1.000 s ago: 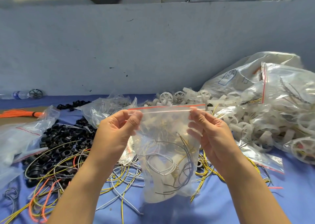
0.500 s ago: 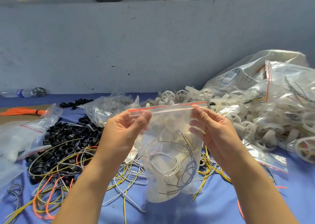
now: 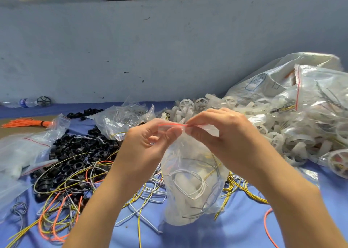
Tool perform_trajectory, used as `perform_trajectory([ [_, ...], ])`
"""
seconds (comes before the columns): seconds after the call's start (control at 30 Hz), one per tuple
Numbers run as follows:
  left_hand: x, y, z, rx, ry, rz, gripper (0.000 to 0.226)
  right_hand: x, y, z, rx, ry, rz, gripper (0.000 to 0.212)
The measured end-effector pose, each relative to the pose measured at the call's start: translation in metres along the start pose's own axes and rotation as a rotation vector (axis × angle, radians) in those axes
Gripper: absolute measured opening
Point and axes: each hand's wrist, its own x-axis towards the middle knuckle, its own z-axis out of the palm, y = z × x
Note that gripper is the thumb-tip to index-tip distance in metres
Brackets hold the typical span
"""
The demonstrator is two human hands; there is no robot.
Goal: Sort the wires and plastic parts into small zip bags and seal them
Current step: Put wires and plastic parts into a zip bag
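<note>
My left hand (image 3: 150, 142) and right hand (image 3: 222, 132) both pinch the red zip strip of the zip bag (image 3: 192, 187), fingers touching mid-strip. Bag hangs over the blue table (image 3: 235, 232), holding wires and white parts.

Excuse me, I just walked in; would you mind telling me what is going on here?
A person is closing a small zip bag that already holds wires and white plastic parts. The left hand and right hand pinch its red seal strip close together near the middle. How much of the strip is pressed shut cannot be told. Loose wires, black rings and white wheels lie unsorted around it.
</note>
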Motion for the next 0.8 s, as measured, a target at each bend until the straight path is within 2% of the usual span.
perform_trajectory([
  [0.13,-0.002,0.003,0.0,0.232,-0.006,0.08,0.021,-0.002,-0.001,0.002,0.001,-0.006,0.052,0.017],
  [0.33,-0.004,0.002,0.0,0.141,0.11,0.06,0.014,-0.004,-0.01,0.003,-0.037,0.003,0.078,0.016],
  [0.57,-0.004,0.004,0.001,0.091,0.174,0.047,0.008,-0.003,-0.024,0.013,-0.089,0.065,0.031,0.021],
  [0.7,-0.005,0.001,0.001,-0.018,0.143,-0.005,0.009,-0.004,-0.025,0.015,-0.14,0.1,0.029,0.019],
  [0.8,-0.006,-0.004,0.0,0.002,0.205,-0.013,0.014,-0.004,-0.023,0.016,-0.172,0.116,0.025,0.014],
])
